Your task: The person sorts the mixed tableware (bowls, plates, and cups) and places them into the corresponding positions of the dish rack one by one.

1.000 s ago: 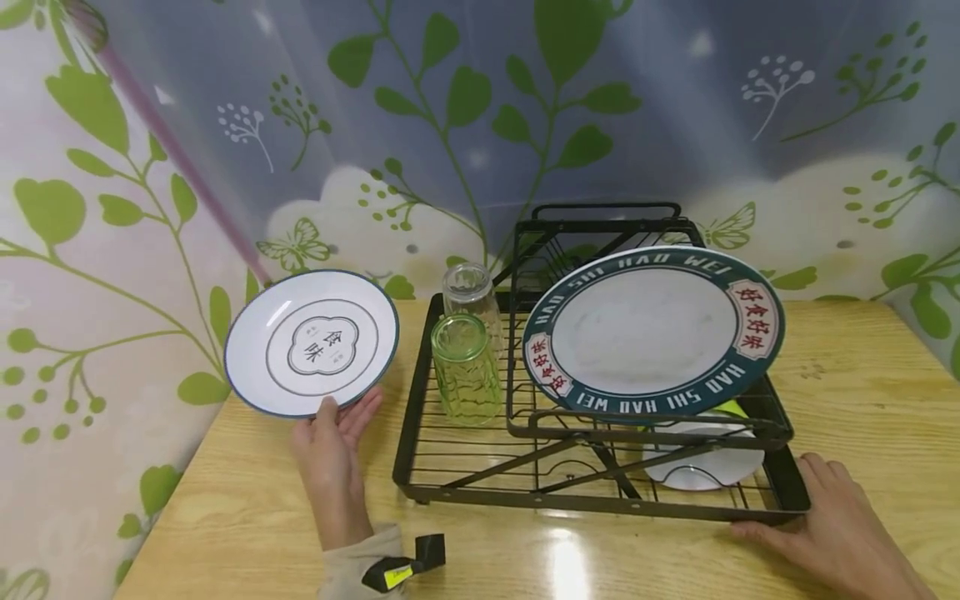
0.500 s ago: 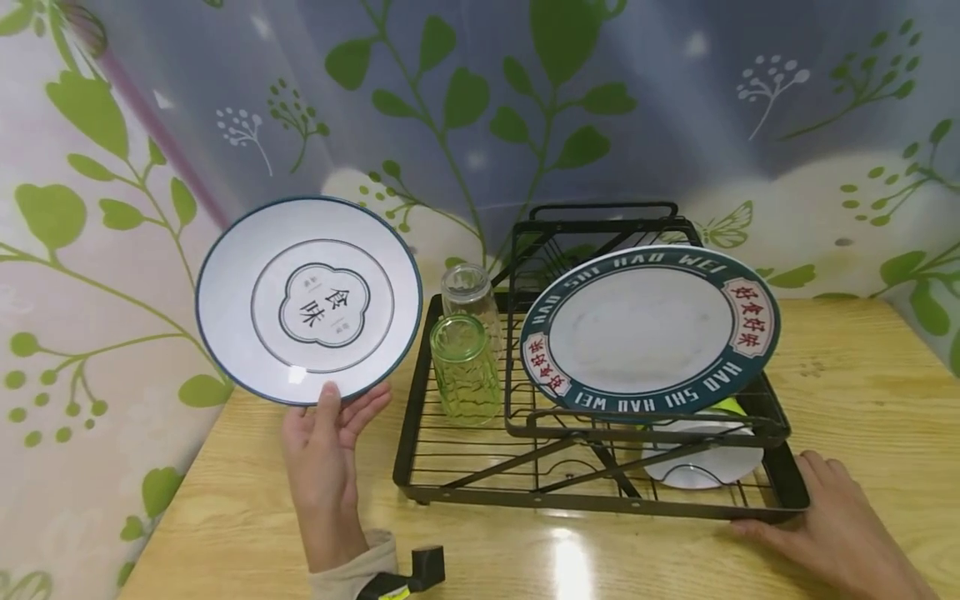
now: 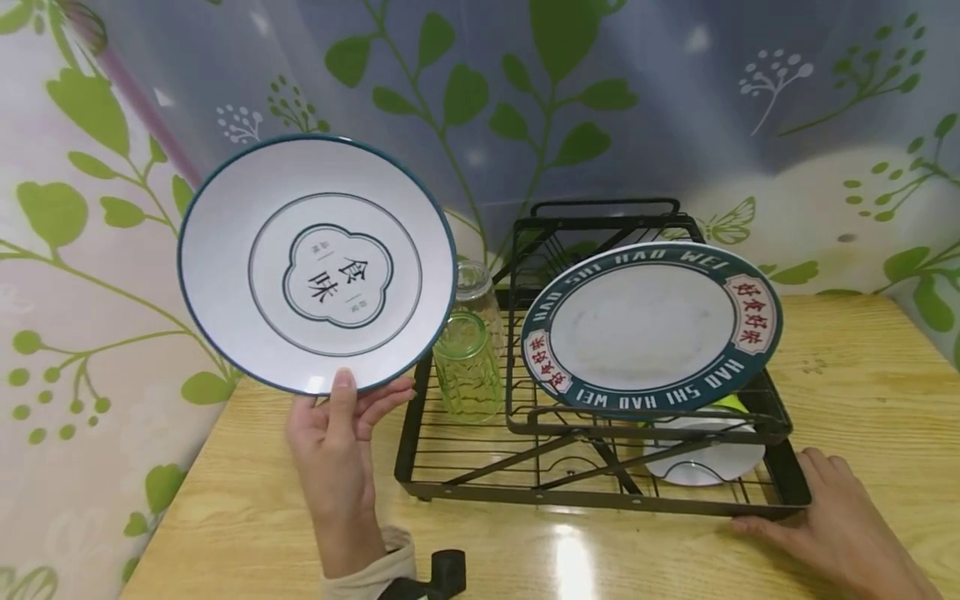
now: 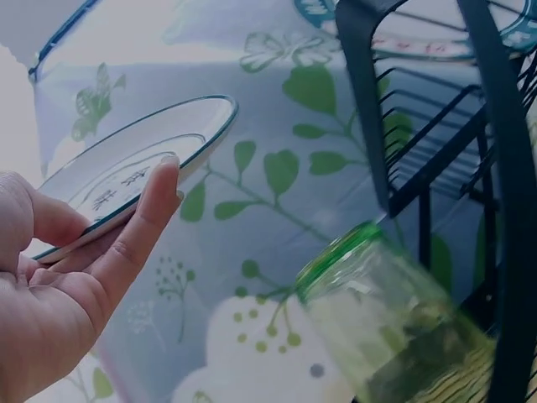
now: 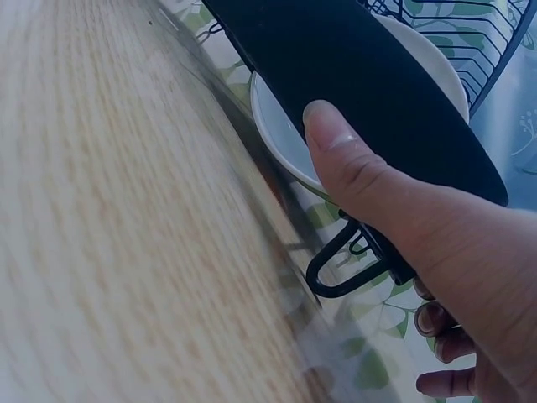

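My left hand pinches a white plate by its lower rim, thumb on the face and fingers behind. The plate is held up with its face toward me, showing a blue-green rim and a flower-shaped emblem. In the left wrist view the plate appears nearly edge-on. My right hand grips the front right corner of a black two-tier dish rack. In the right wrist view its thumb lies on the rack's dark side. A large oval plate with lettering leans on the upper tier.
An upturned green glass and a clear glass stand on the rack's left, partly behind the held plate. A white dish sits low at right. The rack stands on a wooden table against a leaf-patterned wall covering.
My left hand has raised the white plate and brought it nearer, tilting its face up toward me. It now overlaps the glasses. My right hand keeps its grip on the rack corner.
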`<state>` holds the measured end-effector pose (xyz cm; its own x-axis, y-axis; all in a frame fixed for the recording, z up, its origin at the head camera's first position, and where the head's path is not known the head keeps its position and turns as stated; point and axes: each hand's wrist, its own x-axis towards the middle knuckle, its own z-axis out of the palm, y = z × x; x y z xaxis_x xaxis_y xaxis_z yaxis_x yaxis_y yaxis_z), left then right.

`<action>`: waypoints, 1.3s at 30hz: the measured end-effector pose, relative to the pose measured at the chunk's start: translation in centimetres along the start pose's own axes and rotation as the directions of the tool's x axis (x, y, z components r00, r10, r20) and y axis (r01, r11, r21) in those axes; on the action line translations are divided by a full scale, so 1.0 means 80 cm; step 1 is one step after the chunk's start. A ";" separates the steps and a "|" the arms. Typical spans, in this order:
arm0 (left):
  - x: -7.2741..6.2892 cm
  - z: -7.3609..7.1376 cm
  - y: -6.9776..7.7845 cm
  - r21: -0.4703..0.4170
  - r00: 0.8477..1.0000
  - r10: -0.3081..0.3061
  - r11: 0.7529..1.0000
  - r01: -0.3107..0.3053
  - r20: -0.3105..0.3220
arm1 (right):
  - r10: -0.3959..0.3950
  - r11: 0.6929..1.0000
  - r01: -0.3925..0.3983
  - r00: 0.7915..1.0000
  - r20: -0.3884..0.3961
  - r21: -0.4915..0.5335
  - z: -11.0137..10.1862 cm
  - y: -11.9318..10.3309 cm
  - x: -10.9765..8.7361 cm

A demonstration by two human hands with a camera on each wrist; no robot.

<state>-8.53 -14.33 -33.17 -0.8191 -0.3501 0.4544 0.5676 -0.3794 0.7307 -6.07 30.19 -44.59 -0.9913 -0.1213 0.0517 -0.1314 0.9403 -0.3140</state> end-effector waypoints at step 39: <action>-0.028 0.090 -0.017 0.382 0.865 0.288 0.807 -0.451 0.411 | -0.009 1.000 0.008 0.999 -0.032 -0.006 0.001 0.000 0.000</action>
<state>-8.04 -6.83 -31.50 -0.5790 -0.0603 0.8131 0.7950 0.1793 0.5795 -6.10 30.17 -44.70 -0.9892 -0.1190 0.0851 -0.1397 0.9410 -0.3082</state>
